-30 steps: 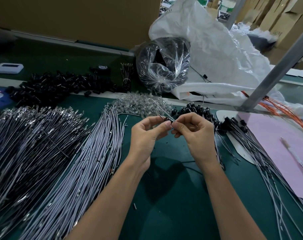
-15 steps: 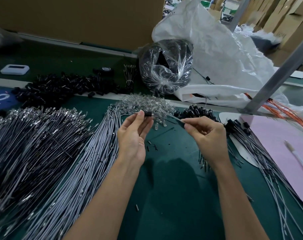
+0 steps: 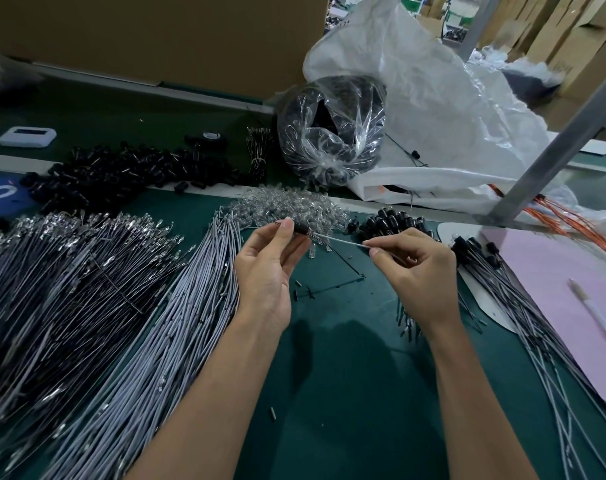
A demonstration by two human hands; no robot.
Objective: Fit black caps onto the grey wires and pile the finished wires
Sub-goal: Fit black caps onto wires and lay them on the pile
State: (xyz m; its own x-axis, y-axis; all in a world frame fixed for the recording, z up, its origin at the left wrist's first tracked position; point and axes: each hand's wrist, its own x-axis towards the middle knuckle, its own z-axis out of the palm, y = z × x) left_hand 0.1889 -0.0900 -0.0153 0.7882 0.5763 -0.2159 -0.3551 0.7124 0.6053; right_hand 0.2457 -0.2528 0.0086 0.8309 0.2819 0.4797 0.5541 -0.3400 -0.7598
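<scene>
My left hand (image 3: 268,268) pinches a black cap (image 3: 302,229) between thumb and fingertips, above the green table. A grey wire (image 3: 343,241) runs from that cap to my right hand (image 3: 419,268), which pinches it by the fingertips. A thin black lead hangs from the cap down to the table. A broad bundle of bare grey wires (image 3: 177,327) lies to the left of my left arm. Capped wires (image 3: 523,306) are piled at the right, caps pointing away from me. Loose black caps (image 3: 388,221) sit just beyond my right hand.
Darker wires with metal terminals (image 3: 52,289) cover the far left. Clear parts (image 3: 291,206) lie heaped behind my hands, with a larger black cap heap (image 3: 121,174) and a plastic bag (image 3: 329,129) farther back. A pink sheet (image 3: 564,306) with a pen (image 3: 596,313) lies right.
My hands, joined at the wire a second ago, have drawn apart. The left now holds the cap up and the right has slid along the wire to the right.
</scene>
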